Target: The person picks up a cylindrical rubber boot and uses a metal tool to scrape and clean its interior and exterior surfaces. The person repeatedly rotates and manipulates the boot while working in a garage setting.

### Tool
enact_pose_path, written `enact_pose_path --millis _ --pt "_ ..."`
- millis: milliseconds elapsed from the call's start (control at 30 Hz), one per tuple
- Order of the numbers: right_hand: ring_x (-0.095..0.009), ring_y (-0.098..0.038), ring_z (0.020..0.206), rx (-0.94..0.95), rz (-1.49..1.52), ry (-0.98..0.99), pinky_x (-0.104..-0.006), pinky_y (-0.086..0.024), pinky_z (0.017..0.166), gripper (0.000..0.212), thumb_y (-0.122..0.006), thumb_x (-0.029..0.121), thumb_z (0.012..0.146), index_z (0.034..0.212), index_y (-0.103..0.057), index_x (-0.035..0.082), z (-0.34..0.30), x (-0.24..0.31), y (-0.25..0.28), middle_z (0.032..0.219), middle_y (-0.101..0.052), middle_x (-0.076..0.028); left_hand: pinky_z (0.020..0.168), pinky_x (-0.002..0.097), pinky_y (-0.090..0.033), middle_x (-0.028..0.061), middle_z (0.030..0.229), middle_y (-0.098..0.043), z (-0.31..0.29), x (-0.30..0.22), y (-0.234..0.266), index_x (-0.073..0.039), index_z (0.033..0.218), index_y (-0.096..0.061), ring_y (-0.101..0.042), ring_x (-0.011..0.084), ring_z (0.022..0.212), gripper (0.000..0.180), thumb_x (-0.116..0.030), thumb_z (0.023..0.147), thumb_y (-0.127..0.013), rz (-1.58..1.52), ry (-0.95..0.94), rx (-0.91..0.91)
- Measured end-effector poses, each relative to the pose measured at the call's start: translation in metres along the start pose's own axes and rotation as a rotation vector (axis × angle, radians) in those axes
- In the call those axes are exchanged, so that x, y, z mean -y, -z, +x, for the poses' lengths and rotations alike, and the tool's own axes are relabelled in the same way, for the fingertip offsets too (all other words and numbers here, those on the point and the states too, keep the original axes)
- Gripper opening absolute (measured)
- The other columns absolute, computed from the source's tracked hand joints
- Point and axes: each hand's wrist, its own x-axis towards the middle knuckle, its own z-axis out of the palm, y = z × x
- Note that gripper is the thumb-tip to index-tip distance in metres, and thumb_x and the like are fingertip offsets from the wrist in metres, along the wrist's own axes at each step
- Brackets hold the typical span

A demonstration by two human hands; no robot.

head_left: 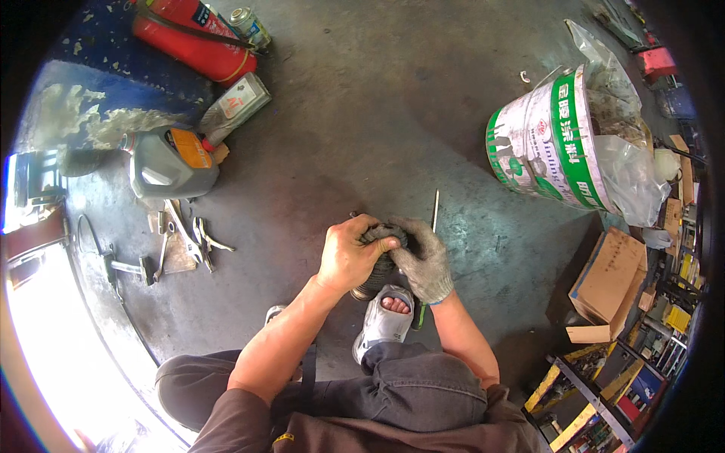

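Both hands are clamped on a black ribbed rubber boot [381,260] mid-floor, just past the sandaled foot [385,321]: bare left hand [351,253] wrapped over its top, gloved right hand [427,260] gripping its right side. A screwdriver [432,226] lies right behind them. Pliers [189,238] and a grey oil jug [170,162] sit far left, a green-and-white bucket [547,147] far right.

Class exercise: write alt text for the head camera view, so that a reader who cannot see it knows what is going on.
A crouching person grips a black ribbed rubber boot with a bare left hand and a grey-gloved right hand above a grey concrete floor. Pliers, a grey oil jug and a red fire extinguisher lie to the left; a green and white bucket stands to the right.
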Motion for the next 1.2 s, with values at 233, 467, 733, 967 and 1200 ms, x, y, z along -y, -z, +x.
enact_pose_path --millis 233,467,733,967,1200 --pt "-0.021 -0.069 0.11 -0.053 0.096 -0.17 -0.0346 -0.055 0.101 0.039 -0.067 -0.002 0.09 0.129 -0.066 -0.004 0.004 -0.006 0.005 0.117 -0.073 -0.013 0.106 0.0377 -0.051 0.0229 0.134 -0.068 0.01 0.01 0.021 0.006 0.149 -0.054 -0.065 0.0238 0.122 0.047 -0.011 0.105 -0.058 -0.203 0.058 0.377" --pt "-0.019 -0.072 0.094 0.004 -0.03 -0.173 -0.0349 -0.058 0.087 0.03 -0.071 0.007 0.09 0.117 -0.069 -0.006 -0.007 -0.027 0.007 0.103 -0.076 -0.016 0.081 0.0387 -0.057 0.0176 0.098 -0.075 0.013 0.032 0.019 0.005 0.116 -0.071 -0.073 0.0285 0.086 0.036 -0.015 0.086 -0.076 0.035 -0.138 0.319" --pt "-0.016 -0.07 0.096 0.225 -0.046 -0.325 -0.0324 -0.057 0.088 0.025 -0.067 0.001 0.093 0.117 -0.07 -0.005 0.007 -0.035 0.018 0.104 -0.076 -0.011 0.066 0.0455 -0.054 0.0227 0.076 -0.067 0.002 0.042 0.01 0.003 0.097 -0.068 -0.069 0.0354 0.07 0.027 -0.017 0.08 -0.076 0.028 -0.016 0.339" --pt "-0.016 -0.068 0.103 0.343 -0.035 -0.33 -0.0329 -0.055 0.091 0.03 -0.069 0.004 0.093 0.122 -0.067 -0.005 0.026 -0.016 0.02 0.112 -0.074 -0.013 0.068 0.0447 -0.054 0.0233 0.077 -0.067 0.003 0.038 0.012 0.004 0.1 -0.07 -0.07 0.0342 0.072 0.031 -0.018 0.079 -0.075 -0.044 0.019 0.294" --pt "-0.015 -0.066 0.094 0.286 -0.038 -0.224 -0.0326 -0.054 0.086 0.021 -0.069 0.005 0.093 0.112 -0.065 -0.003 0.023 -0.022 0.019 0.104 -0.072 -0.009 0.081 0.0384 -0.061 0.0181 0.102 -0.074 0.009 0.041 0.027 0.004 0.118 -0.071 -0.074 0.0259 0.09 0.034 -0.015 0.09 -0.072 -0.484 0.338 0.48"
